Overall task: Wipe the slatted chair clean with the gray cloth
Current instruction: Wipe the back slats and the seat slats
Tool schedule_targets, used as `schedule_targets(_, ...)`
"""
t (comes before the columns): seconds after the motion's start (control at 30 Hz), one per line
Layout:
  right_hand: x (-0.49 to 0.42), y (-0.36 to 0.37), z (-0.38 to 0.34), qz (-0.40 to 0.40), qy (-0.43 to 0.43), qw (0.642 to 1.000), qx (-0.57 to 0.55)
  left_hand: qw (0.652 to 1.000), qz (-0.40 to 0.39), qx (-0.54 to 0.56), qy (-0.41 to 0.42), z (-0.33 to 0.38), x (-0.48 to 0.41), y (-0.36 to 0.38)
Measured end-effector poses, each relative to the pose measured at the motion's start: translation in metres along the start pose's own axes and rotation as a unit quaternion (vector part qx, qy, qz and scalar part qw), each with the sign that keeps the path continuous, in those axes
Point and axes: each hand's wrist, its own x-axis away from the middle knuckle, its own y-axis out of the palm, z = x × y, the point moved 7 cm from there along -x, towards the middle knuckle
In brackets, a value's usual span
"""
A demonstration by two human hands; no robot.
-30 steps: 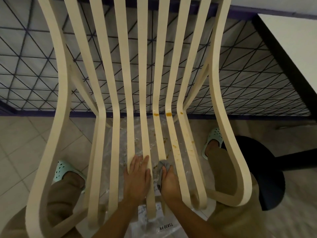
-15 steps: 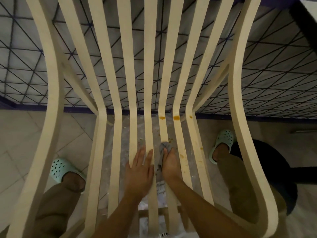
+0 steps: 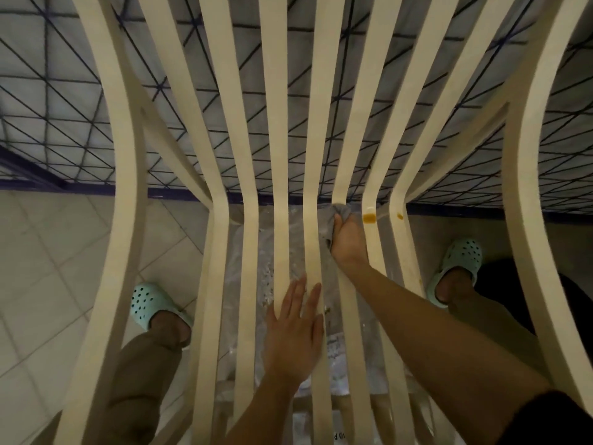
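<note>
The cream slatted chair point(image 3: 284, 130) fills the view, its slats bending where seat meets back. My right hand point(image 3: 348, 239) grips the gray cloth point(image 3: 333, 216) bunched against a slat at that bend. Just to the right of the cloth, an orange-brown stain point(image 3: 369, 217) marks one slat and a smaller spot point(image 3: 400, 215) marks another. My left hand point(image 3: 296, 329) rests flat on the middle seat slats nearer to me, fingers straight.
A clear plastic sheet point(image 3: 266, 252) with crumbs lies on the floor under the seat. My feet in mint clogs point(image 3: 150, 303) point(image 3: 459, 264) stand on either side. A wire mesh panel point(image 3: 321, 91) stands behind the chair. Beige floor tiles point(image 3: 48, 252) lie at left.
My right hand has slid the cloth up the slat from mid-seat to the bend. The stain near its path is gone from that slat. My left hand stayed on the seat.
</note>
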Motion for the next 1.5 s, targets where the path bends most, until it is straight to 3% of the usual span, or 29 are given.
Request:
schedule_targets(0.07,-0.016,0.006,0.005,-0.001,0.001,0.999,-0.039,1.000,0.005,-0.007,0.001,0.000,0.001,0.001)
schedule_targets(0.2,-0.045,0.012,0.038,0.002,-0.001,0.999,0.035,1.000,0.012,-0.004,0.006,-0.001,0.000,0.001)
schedule_targets(0.43,0.006,-0.001,0.011,-0.028,-0.014,0.998,0.047,1.000,-0.020,0.017,0.002,0.002,0.001,-0.001)
schedule_targets(0.53,0.036,-0.014,0.014,-0.004,-0.003,0.991,0.131,1.000,-0.029,0.011,0.004,0.001,0.002,-0.001)
schedule_targets(0.67,0.069,-0.023,0.010,-0.014,-0.051,0.996,0.072,1.000,-0.019,0.001,0.001,-0.002,0.001,0.004)
schedule_targets(0.97,0.131,-0.046,0.073,0.004,0.048,0.996,0.079,1.000,0.007,0.006,0.007,-0.003,0.000,0.002)
schedule_targets(1.2,0.190,-0.062,0.103,-0.004,0.026,0.978,0.208,1.000,0.022,0.001,0.007,-0.001,0.001,0.000)
schedule_targets(1.5,0.218,-0.072,0.127,-0.001,0.050,0.981,0.185,1.000,0.021,-0.004,0.007,0.001,0.001,-0.003)
